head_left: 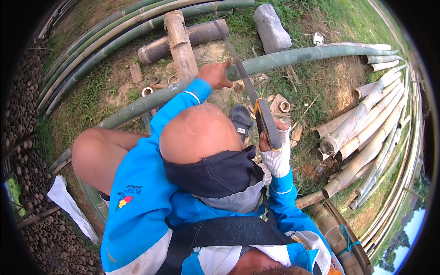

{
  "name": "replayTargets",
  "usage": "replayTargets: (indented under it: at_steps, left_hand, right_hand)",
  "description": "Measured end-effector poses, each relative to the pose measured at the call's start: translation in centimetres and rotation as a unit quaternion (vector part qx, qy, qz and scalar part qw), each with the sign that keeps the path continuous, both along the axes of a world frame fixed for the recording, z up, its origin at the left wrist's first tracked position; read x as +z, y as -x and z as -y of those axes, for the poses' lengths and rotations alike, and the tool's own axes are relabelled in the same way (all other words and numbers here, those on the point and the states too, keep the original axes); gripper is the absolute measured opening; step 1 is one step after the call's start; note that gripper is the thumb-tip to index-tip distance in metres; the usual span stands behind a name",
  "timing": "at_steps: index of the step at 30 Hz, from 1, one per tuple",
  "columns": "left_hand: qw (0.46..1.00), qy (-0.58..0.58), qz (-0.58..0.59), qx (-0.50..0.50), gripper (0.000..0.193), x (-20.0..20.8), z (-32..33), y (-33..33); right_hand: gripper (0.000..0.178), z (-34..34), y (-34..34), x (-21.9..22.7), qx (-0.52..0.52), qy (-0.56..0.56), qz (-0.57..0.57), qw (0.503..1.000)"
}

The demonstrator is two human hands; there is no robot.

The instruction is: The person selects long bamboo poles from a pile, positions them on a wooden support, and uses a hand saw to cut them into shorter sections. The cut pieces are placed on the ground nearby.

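Looking down from the wearer's head at outdoor ground of dirt and grass, a long green bamboo pole [302, 55] runs from the upper right, passes under the left sleeve and reaches the lower left beside the bent left knee; the bare left hand [214, 74] has its fingers clamped over the pole; just to the right of them a saw [250, 88] slants across it, tip pointing up and away; the right hand [278, 153], in a white glove that leaves the fingertips bare, has its fingers closed around the saw's black and yellow handle, near the raised knee (whether the teeth sit in a cut is hidden from this angle); a dark shoe [241, 120] stands on the ground below the saw; beyond the hands lie a short bamboo log [179, 42], a brown log [206, 35] and a grey stone [273, 31], and to the right a pile of pale poles [362, 126]; the likeliest trouble, as I judge it, is the blade skipping sideways on the smooth, rounded skin and catching the ungloved left fingers, so close beside it; the pole might also roll if that grip loosens, or its weight might pinch and bend the thin blade.
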State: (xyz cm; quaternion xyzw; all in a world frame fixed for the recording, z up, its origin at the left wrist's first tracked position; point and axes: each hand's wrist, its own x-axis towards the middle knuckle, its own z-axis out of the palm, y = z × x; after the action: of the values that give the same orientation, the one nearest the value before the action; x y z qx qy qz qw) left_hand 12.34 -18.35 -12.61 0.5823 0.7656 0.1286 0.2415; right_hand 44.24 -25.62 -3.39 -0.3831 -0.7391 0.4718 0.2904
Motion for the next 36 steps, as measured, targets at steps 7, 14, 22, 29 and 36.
replayTargets:
  at_steps: [7,14,22,29,36]
  left_hand:
    - [1.000,0.014,0.014,-0.002,0.080,0.0,-0.3,0.3]
    - [0.998,0.027,0.050,-0.012,0.077,0.9,-0.2,0.8]
    - [0.999,0.043,0.021,0.005,0.077,0.6,-1.1,0.1]
    - [1.000,-0.008,-0.020,0.007,0.090,0.0,-0.8,1.5]
    - [0.997,-0.065,-0.024,0.018,0.081,0.1,-0.3,0.3]
  right_hand:
    - [0.055,3.5,-4.5,3.0,-0.044,0.220,-0.051,0.973]
    - [0.024,5.4,-8.4,4.2,-0.092,0.274,0.003,0.957]
    - [0.052,-2.2,-0.8,-2.8,0.025,0.016,-0.010,1.000]
    - [0.057,-0.9,-0.4,-1.7,0.006,0.113,-0.080,0.990]
    - [0.054,-2.9,2.1,-2.4,-0.002,0.066,-0.067,0.996]
